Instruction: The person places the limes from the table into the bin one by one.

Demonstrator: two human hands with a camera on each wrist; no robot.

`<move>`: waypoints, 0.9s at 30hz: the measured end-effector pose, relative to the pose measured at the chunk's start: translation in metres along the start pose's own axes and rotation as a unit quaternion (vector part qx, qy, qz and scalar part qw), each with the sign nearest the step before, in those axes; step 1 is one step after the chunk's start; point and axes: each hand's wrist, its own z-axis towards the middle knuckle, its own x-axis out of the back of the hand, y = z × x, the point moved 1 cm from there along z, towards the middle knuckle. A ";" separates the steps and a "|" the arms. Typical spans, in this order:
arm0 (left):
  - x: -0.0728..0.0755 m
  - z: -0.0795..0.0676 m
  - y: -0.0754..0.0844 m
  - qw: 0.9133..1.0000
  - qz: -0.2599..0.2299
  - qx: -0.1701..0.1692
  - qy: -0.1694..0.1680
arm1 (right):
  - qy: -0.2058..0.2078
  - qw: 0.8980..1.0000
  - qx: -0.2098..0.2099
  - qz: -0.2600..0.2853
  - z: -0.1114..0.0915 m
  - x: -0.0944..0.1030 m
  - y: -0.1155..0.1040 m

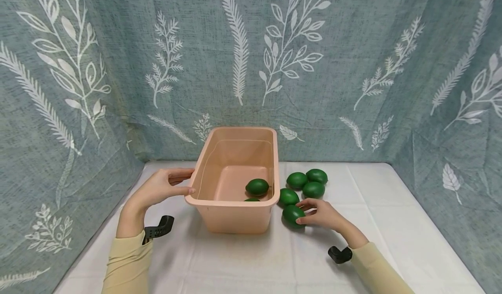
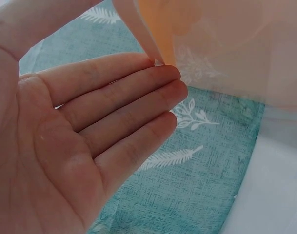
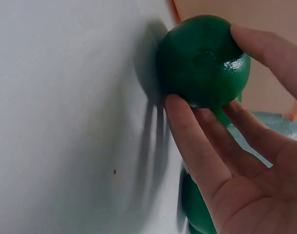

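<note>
Just right of the peach bin (image 1: 238,219), the right hand (image 1: 322,215) pinches a green fruit (image 1: 292,217), thumb opposing fingers, likely against slipping on smooth skin; the left hand (image 1: 158,188), fingers straight, touches the bin's rim, seemingly to steady it.

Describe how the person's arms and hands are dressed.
The left sleeve and right sleeve are plain pale yellow. An angled black piece sits at each wrist; the left piece shows small dots or holes, the right piece looks plain. The left hand and right hand wear no gloves.
</note>
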 end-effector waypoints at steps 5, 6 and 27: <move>-0.001 0.001 0.000 1.000 0.000 -0.002 0.000 | 0.007 0.999 -0.024 0.026 -0.004 0.000 -0.002; -0.002 0.001 0.000 1.000 0.000 -0.003 -0.001 | 0.011 0.999 -0.028 0.034 -0.006 0.002 -0.004; 0.000 0.000 0.001 1.000 0.003 -0.001 -0.001 | 0.024 0.999 0.031 -0.006 0.016 0.078 -0.079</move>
